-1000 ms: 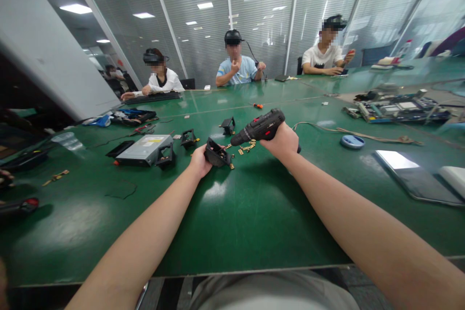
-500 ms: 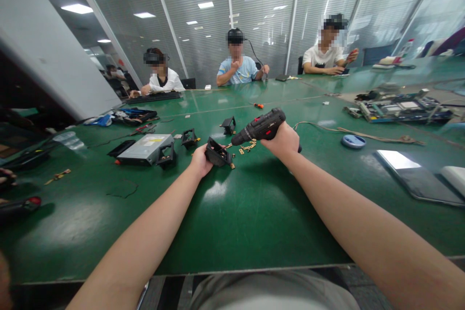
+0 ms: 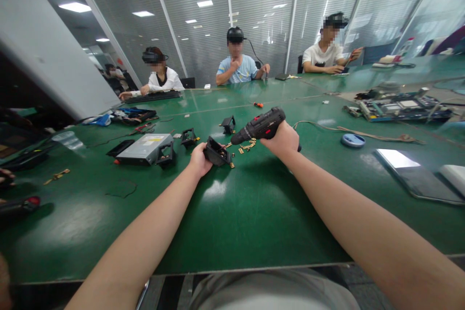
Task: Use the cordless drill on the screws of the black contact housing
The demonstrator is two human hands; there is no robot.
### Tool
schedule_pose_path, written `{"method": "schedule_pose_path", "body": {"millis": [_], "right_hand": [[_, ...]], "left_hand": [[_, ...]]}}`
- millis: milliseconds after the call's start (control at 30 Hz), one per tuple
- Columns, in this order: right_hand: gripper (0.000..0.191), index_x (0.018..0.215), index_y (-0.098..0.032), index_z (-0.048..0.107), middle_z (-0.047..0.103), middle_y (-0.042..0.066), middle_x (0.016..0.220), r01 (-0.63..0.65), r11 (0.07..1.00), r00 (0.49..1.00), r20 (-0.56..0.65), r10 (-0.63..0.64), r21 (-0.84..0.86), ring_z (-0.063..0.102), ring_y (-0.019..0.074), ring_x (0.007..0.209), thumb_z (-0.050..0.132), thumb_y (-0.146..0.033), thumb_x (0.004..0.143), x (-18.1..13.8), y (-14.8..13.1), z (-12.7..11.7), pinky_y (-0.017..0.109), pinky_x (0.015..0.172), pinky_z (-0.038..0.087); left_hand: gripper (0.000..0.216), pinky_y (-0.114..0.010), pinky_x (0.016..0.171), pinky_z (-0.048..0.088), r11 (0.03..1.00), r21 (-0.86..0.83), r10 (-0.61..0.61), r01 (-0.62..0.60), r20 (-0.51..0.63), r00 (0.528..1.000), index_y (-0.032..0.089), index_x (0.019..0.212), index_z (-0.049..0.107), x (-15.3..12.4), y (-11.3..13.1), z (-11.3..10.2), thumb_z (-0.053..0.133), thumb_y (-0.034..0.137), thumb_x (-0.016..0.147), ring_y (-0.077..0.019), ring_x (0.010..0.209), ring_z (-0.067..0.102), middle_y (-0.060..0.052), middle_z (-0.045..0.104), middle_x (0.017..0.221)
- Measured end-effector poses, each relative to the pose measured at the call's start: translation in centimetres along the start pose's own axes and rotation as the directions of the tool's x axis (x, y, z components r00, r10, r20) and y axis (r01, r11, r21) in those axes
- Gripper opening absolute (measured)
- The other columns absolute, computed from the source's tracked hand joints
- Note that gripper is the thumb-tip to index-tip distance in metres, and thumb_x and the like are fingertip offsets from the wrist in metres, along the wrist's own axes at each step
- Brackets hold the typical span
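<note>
My left hand (image 3: 201, 161) grips a black plastic housing (image 3: 217, 153) by its left side, its hollow face turned toward the drill. My right hand (image 3: 285, 139) is wrapped round the handle of a black cordless drill (image 3: 262, 125) with red marks. The drill points left and down, its tip close to the housing; whether the bit touches it I cannot tell. Small brass-coloured plates (image 3: 247, 147) lie scattered under the drill's nose. Similar black housings stand nearby: one (image 3: 228, 125) behind, another (image 3: 188, 138) to the left, and a third (image 3: 166, 154) against a silver disc drive (image 3: 147, 148).
A blue round lid (image 3: 352, 140) and a tablet-like slab (image 3: 417, 174) lie on the right, with circuit boards (image 3: 407, 106) behind. A clear plastic cup (image 3: 69, 140) lies at left. Another person's hand and red-tipped tool (image 3: 22, 205) reach in there. Several people sit across the green table (image 3: 254, 232).
My hands, the housing and the drill hold almost the same places. Across the table, the person on the right has shifted a raised hand slightly, and the person on the left has moved an arm outward.
</note>
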State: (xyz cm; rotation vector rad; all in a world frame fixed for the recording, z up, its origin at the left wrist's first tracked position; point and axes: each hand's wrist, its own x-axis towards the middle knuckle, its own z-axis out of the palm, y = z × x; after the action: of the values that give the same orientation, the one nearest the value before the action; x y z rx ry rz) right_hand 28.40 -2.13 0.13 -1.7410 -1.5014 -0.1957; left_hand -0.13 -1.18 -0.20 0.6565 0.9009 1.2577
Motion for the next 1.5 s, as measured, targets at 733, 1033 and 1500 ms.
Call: {"method": "schedule_pose_path", "body": {"millis": [733, 1033, 1500], "right_hand": [[0.063, 0.119, -0.018, 0.064, 0.079, 0.016, 0.107, -0.006, 1.000, 1.000, 0.000, 0.006, 0.002, 0.076, 0.0398, 0.097, 0.083, -0.050, 0.068, 0.08, 0.14, 0.14, 0.048, 0.082, 0.059], [0.064, 0.121, -0.019, 0.064, 0.078, 0.015, 0.108, 0.002, 1.000, 1.000, 0.001, -0.002, -0.007, 0.076, 0.0393, 0.098, 0.083, -0.052, 0.070, 0.04, -0.01, -0.07, 0.048, 0.083, 0.060], [0.064, 0.121, -0.019, 0.063, 0.078, 0.016, 0.108, -0.010, 1.000, 1.000, 0.023, 0.010, -0.004, 0.075, 0.0399, 0.099, 0.082, -0.052, 0.070, 0.08, -0.10, -0.23, 0.049, 0.084, 0.059]], "left_hand": [[0.045, -0.046, 0.087, 0.061, 0.981, -0.176, 0.105, -0.082, 0.126, 0.986, 0.011, 0.094, 0.078, -0.51, -0.23, -0.59, 0.046, 0.043, 0.089, -0.0347, 0.100, 0.077, -0.019, 0.078, 0.094], [0.043, -0.045, 0.092, 0.060, 0.990, -0.115, 0.099, -0.083, 0.141, 0.985, 0.008, 0.096, 0.079, -0.14, -0.29, -0.74, 0.049, 0.038, 0.089, -0.0340, 0.103, 0.077, -0.021, 0.080, 0.098], [0.051, -0.049, 0.097, 0.058, 1.000, -0.027, 0.017, -0.013, 0.136, 0.991, 0.003, 0.117, 0.076, 0.21, -0.01, -0.94, 0.047, 0.032, 0.087, -0.0342, 0.103, 0.076, -0.024, 0.079, 0.112]]}}
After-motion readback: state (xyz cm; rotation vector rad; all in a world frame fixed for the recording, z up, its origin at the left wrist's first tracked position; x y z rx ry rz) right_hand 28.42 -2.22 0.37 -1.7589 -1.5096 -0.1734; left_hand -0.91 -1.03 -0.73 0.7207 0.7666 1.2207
